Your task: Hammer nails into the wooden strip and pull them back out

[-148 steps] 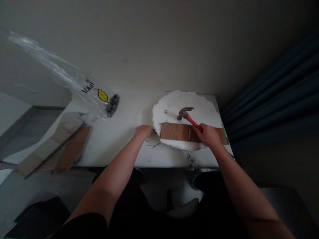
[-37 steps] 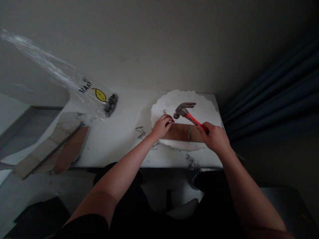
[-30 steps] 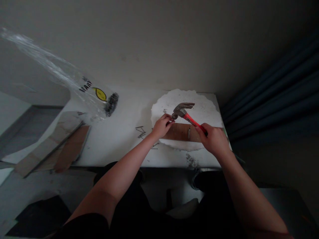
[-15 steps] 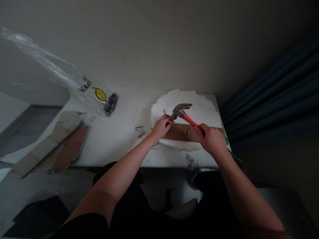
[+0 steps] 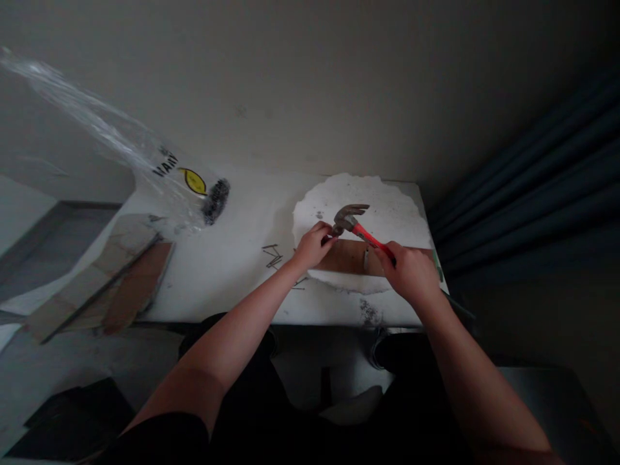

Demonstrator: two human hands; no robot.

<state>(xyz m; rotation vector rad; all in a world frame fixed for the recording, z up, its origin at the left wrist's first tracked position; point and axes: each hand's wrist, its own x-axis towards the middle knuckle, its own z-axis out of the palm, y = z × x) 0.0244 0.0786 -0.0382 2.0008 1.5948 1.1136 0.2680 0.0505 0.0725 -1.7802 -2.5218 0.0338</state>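
Note:
My right hand (image 5: 411, 271) is wrapped round the red handle of a claw hammer (image 5: 371, 237). The hammer's striking face is right at the fingertips of my left hand (image 5: 312, 247), its claw pointing up and to the right. My left thumb and fingers are pinched together over the left end of a brown wooden board (image 5: 349, 257); what sits between them is too small and hidden to make out. Beneath the board lies a ragged-edged white slab (image 5: 334, 194). Several loose nails (image 5: 274, 255) are scattered left of my left hand.
A clear plastic bag (image 5: 167, 174) with a yellow print and dark contents stands at the table's back left. Wooden boards (image 5: 138, 284) overhang the left front of the white table (image 5: 232, 271). A dark curtain (image 5: 542, 187) hangs at the right, and a wall rises behind.
The hammer head has dipped slightly down and left toward my left fingertips, and my right hand has shifted a little with it. My left hand stays in place.

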